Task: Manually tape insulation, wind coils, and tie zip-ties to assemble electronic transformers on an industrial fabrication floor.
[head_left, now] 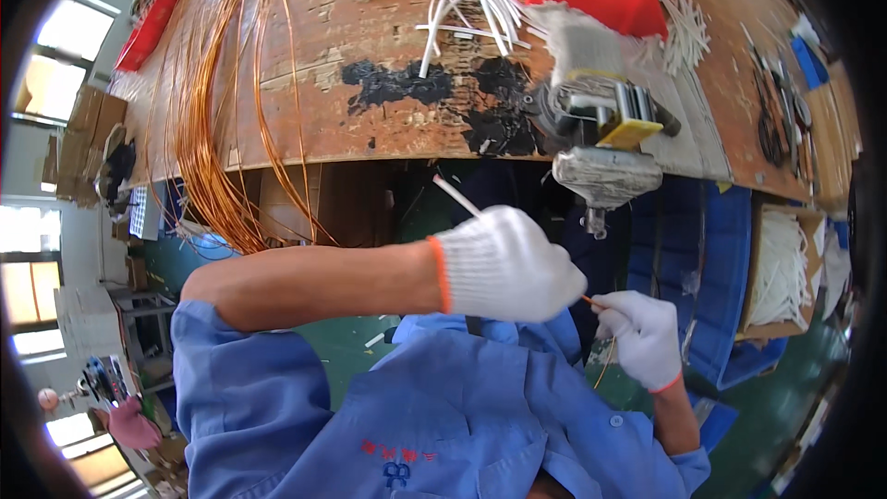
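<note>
i've got the left hand (508,263) fisted round the tube (457,196), which pokes out far-left; the right hand (642,337) pinches the wire (589,299). that wire bridges the gap between them, slanting near-right, nearer me than the bench (407,139).

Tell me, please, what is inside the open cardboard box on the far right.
The cardboard box holds a heap of thin white pieces. Its bottom, and whatever lies beneath the top layer, is covered and cannot be seen.
</note>
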The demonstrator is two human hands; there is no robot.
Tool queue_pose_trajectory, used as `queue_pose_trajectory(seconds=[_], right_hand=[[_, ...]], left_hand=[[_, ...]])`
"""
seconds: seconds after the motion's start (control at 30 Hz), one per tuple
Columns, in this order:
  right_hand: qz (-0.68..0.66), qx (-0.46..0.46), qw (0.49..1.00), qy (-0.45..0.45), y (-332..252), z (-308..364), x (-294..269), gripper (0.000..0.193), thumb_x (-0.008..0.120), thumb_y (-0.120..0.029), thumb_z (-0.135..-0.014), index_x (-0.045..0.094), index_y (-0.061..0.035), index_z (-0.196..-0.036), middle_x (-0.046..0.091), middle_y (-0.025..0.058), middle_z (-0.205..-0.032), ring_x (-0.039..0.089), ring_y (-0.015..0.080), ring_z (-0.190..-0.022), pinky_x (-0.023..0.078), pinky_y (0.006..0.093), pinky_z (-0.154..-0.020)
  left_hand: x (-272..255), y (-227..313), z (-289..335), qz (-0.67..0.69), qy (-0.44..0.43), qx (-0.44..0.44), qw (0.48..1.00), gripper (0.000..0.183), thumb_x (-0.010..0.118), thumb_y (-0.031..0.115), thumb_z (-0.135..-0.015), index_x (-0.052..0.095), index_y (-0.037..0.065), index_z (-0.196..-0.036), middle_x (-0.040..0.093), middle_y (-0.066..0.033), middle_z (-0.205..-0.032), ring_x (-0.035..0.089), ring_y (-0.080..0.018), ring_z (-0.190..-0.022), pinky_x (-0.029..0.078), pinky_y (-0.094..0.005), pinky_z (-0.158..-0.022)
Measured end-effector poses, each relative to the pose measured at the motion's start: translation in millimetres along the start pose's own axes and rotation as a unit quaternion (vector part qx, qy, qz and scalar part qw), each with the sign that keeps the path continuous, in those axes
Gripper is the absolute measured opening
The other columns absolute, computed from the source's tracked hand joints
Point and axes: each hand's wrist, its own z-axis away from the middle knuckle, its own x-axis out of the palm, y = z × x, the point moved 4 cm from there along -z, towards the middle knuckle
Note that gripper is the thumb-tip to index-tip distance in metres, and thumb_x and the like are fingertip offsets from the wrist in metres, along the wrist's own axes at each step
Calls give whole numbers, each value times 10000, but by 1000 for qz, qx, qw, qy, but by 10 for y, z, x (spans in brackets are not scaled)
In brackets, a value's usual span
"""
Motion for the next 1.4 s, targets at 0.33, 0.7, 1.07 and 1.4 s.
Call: queue_pose_trajectory(seconds=[0.33, 0.7, 1.07, 1.4], right_hand=[[26, 35, 999, 0, -166, 13, -11, 124, 708, 37, -955, 791, 45, -1047, 801, 146, -832, 815, 230, -729, 615, 343, -673], [112, -73, 991, -30, -442, -80, -50, 187, 711, 92, -904, 807, 39, -1055, 802, 161, -824, 811, 259, -699, 602, 351, -654], [133, -107, 985, -17, -614, -343, -104, 269, 793, 49, -854, 814, -9, -1116, 737, 142, -780, 739, 301, -643, 552, 389, -592], [258, -275, 920, 107, -1648, -1490, -1011, 248, 738, 86, -941, 804, 16, -1170, 760, 126, -1045, 737, 238, -921, 573, 346, -841]], left_hand=[[80, 97, -95, 24, 44, -4, 999, 175, 761, 190, -852, 648, 56, -861, 612, -79, -661, 727, -281, -575, 545, -422, -443], [76, 197, -129, 63, 77, 7, 995, 159, 753, 218, -862, 707, 66, -861, 682, -96, -704, 755, -306, -632, 563, -439, -506], [-135, 21, -63, 10, 103, -38, 994, 173, 738, 210, -866, 666, 53, -864, 613, -77, -715, 728, -255, -595, 552, -409, -453], [-1042, -722, -91, 86, 264, -334, 901, 225, 820, 49, -948, 852, 51, -1170, 721, -122, -929, 724, -279, -818, 579, -381, -736]])
